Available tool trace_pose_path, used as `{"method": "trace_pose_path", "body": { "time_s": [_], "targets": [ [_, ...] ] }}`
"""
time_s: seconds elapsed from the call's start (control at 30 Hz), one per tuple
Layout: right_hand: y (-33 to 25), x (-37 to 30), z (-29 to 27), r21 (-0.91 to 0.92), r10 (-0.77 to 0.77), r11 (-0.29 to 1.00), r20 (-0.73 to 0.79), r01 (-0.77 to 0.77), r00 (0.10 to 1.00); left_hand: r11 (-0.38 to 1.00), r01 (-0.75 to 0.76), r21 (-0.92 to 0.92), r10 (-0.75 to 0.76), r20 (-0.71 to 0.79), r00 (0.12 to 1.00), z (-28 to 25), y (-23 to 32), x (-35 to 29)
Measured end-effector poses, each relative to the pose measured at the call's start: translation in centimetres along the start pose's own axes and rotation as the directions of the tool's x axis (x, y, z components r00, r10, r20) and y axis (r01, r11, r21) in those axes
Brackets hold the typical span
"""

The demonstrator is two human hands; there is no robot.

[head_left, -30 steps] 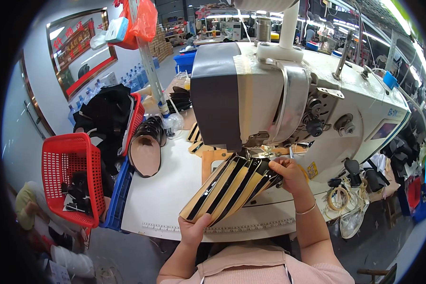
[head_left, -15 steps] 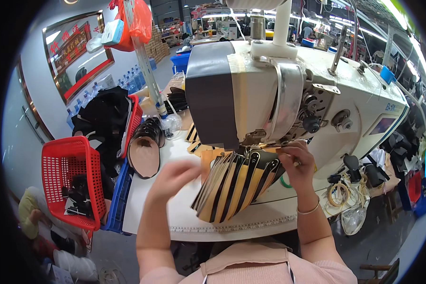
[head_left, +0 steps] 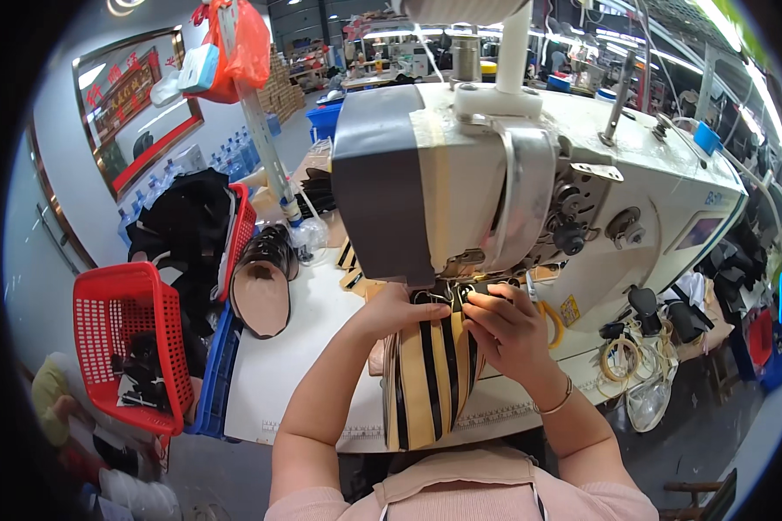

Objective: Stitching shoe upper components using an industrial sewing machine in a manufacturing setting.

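Head view: the striped piece [head_left: 430, 373] runs down to the near edge of the table [head_left: 265, 382], where its loose end could snag and pull the top crooked. At its two o'clock the right hand [head_left: 508, 328] pinches the top end, wrist turned inward; at eleven the left hand [head_left: 395, 311] grips it, thumb flat above. Both sit close under the sewing machine [head_left: 460, 174] at twelve, where straying fingers could be nipped

Bright o/h tube lights [head_left: 715, 25], warped dk edges
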State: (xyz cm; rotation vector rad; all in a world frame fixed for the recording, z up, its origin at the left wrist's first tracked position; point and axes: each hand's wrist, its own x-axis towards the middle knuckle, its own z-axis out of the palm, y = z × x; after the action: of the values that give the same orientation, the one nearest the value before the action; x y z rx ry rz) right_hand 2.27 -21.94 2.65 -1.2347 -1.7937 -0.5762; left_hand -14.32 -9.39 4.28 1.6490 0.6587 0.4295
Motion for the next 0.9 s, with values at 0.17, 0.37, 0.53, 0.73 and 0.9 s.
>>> {"method": "trace_pose_path", "body": {
  "time_s": [0.17, 0.37, 0.53, 0.73, 0.9],
  "targets": [
    [0.2, 0.4, 0.5, 0.061, 0.036, 0.998, -0.002, -0.036, 0.999, 0.995, -0.046, -0.092, 0.043, -0.031, 0.999, 0.4, -0.4, -0.2],
    [0.7, 0.8, 0.5, 0.127, 0.065, 0.990, 0.031, -0.068, 0.997, 0.986, -0.074, -0.148, 0.070, -0.028, 0.997, 0.6, -0.3, -0.8],
    [1.1, 0.7, 0.4, 0.109, 0.070, 0.991, 0.047, -0.074, 0.996, 0.988, -0.106, -0.109, 0.101, -0.052, 0.994, 0.6, -0.6, 0.0],
    [1.7, 1.0, 0.3, 0.115, 0.076, 0.990, 0.076, -0.084, 0.994, 0.992, -0.128, -0.004, 0.127, -0.109, 0.986, 0.3, 0.0, 0.5],
    [1.4, 1.0, 0.6, 0.086, 0.087, 0.992, 0.060, -0.091, 0.994, 0.992, -0.094, 0.083, 0.099, -0.059, 0.993, -0.5, 0.4, 0.7]
  ]
}}
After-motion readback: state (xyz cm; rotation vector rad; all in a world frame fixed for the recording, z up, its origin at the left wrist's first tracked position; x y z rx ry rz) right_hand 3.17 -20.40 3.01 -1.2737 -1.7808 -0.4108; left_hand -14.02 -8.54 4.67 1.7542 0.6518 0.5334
